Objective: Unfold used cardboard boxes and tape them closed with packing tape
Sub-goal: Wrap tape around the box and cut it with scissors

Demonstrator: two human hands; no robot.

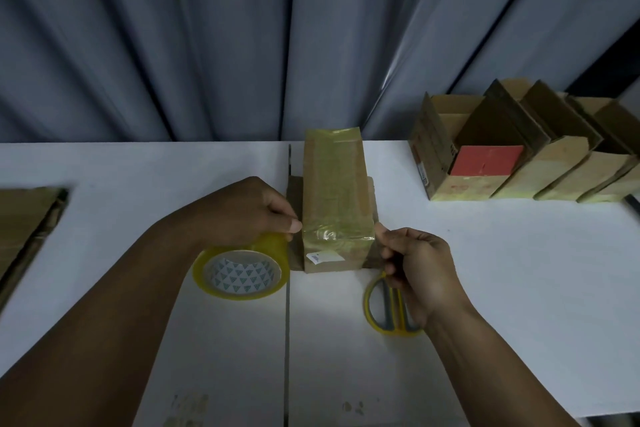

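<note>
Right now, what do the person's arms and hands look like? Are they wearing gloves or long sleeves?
No gloves and no long sleeves. The left hand and right hand are bare, and I can see no rings, watch or bracelet. The left arm and right arm show no sleeve all the way to the picture's edge.

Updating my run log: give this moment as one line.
stage: taping box | left hand: holds tape roll, thumb at box edge | right hand: holds scissors by box corner | box top: taped
</note>
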